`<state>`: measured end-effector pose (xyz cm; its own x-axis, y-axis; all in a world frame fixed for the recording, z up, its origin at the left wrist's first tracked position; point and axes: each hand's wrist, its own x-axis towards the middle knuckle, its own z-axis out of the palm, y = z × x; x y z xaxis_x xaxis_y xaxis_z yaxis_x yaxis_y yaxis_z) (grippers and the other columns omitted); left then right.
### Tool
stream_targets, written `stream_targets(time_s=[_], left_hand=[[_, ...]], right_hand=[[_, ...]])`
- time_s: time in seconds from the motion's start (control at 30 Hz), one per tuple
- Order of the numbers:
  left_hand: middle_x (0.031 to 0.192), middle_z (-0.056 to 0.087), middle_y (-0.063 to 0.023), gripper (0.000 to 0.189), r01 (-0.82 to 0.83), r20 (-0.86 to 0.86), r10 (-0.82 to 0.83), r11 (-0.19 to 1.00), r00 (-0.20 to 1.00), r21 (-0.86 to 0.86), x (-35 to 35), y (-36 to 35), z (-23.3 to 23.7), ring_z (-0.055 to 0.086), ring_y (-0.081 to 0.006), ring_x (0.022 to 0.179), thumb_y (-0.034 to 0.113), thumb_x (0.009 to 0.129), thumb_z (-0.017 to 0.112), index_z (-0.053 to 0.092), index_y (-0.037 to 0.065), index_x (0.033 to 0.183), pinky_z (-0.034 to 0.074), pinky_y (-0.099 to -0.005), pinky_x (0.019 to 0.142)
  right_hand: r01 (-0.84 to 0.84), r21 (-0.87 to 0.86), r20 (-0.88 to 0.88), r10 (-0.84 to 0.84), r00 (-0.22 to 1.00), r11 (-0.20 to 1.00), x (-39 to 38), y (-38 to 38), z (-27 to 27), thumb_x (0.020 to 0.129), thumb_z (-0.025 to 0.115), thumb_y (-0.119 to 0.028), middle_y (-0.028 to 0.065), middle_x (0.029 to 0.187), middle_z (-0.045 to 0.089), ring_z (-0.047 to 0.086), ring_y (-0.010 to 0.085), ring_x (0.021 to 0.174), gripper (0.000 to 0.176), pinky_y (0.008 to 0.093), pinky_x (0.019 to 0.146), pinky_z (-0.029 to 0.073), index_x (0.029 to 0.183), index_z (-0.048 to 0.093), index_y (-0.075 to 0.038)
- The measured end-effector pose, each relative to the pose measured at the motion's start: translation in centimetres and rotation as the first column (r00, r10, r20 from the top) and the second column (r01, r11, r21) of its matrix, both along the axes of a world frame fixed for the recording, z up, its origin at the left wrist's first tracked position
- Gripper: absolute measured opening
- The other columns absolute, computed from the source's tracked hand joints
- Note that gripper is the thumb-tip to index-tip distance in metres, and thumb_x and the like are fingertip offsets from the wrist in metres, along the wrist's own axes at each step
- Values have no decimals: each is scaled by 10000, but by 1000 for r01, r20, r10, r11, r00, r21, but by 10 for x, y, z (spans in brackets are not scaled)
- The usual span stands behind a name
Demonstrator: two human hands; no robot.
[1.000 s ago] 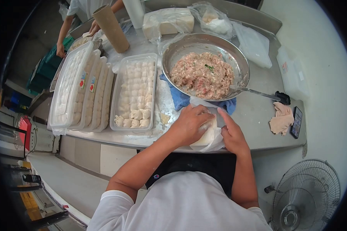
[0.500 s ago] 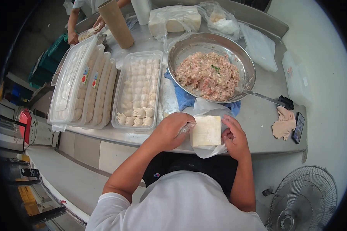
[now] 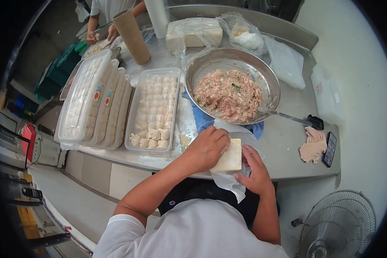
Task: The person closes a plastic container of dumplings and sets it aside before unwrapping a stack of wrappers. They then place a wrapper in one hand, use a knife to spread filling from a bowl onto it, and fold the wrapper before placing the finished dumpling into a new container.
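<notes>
- Wrapper stack (image 3: 231,158), at 6 o'clock from the filling bowl (image 3: 228,60), lies at the near edge of the tabletop (image 3: 288,150); a slip could send it off.
- Left hand (image 3: 206,148): grip clenched on the stack's top; hard pressure may tear sheets.
- Right hand (image 3: 256,170): grip pinching the plastic wrap (image 3: 228,184) at the stack's 3 o'clock side; the loose film could snag.

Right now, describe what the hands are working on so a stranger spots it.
Find the big steel bowl of pink mince. Nearer the counter edge, between left hand and right hand, sits a pale stack on white plastic: flat and square, unlike the folded dumplings.
</notes>
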<state>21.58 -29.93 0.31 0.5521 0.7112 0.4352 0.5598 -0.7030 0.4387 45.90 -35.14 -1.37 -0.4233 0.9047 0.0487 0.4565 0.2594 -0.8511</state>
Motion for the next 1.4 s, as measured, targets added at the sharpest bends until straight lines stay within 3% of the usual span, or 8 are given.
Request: stream_targets(time_s=[0.4,0.6,0.73,0.93,1.03,1.1,1.2,1.4], left_hand=[[1215,622,-74,292,-45,-150,34,996,988,-76,8,-8,15,534,-313,1065,112,785,733,683,91,1072,445,-440,920],[1124,626,-100,226,146,236,-130,988,963,-55,-19,-5,17,541,-349,1064,55,808,688,640,63,1029,423,-439,924],[1032,647,-139,255,68,-103,-104,950,989,-305,-53,-12,53,584,-340,1025,43,824,642,625,49,1078,432,-450,927],[991,639,-124,187,-248,-751,4,945,661,-213,-60,-29,46,596,-327,948,69,835,611,633,50,1020,469,-437,903],[1079,643,-137,222,-254,-535,130,953,835,-164,-35,-35,51,602,-336,1023,101,873,603,647,49,1084,472,-448,961],[1236,617,-168,303,-114,71,134,967,988,-227,-10,-34,51,570,-336,1194,152,961,568,637,29,1229,429,-431,1059],[1340,574,-186,378,44,469,170,910,867,-412,8,-14,6,511,-332,1311,232,1020,548,597,13,1324,379,-408,1118],[1356,559,-214,443,-159,330,390,818,860,-552,-15,-4,-29,480,-339,1342,291,1004,581,582,-14,1325,351,-394,1142]], right_hand=[[50,163,122,-70,990,985,-24,6,1,667,891,-227,244,1485,414,433,419,1368,932,443,1130,396,1430,426,38],[126,29,-35,-125,991,992,-15,-1,-7,696,895,-332,251,1483,409,445,407,1364,998,446,1101,427,1468,388,46],[60,80,37,-63,997,995,-12,3,3,699,893,-395,256,1503,391,428,412,1381,1044,442,1121,407,1488,368,42],[-95,142,173,69,982,985,-6,25,17,590,937,-414,274,1542,355,364,439,1428,1206,433,1178,335,1513,312,47],[-117,316,304,16,952,942,-5,29,2,521,959,-378,278,1536,364,426,439,1369,1256,455,1135,378,1516,313,38],[-87,337,382,-52,923,938,-12,27,1,501,964,-356,277,1523,382,461,429,1321,1233,460,1095,404,1499,352,31],[-59,357,488,-132,863,932,-15,22,6,510,961,-311,269,1498,416,515,404,1236,1113,466,1021,443,1439,447,25],[-104,314,482,-64,874,944,33,25,15,661,879,-216,194,1424,523,535,381,1196,715,474,1016,439,1279,602,13]])
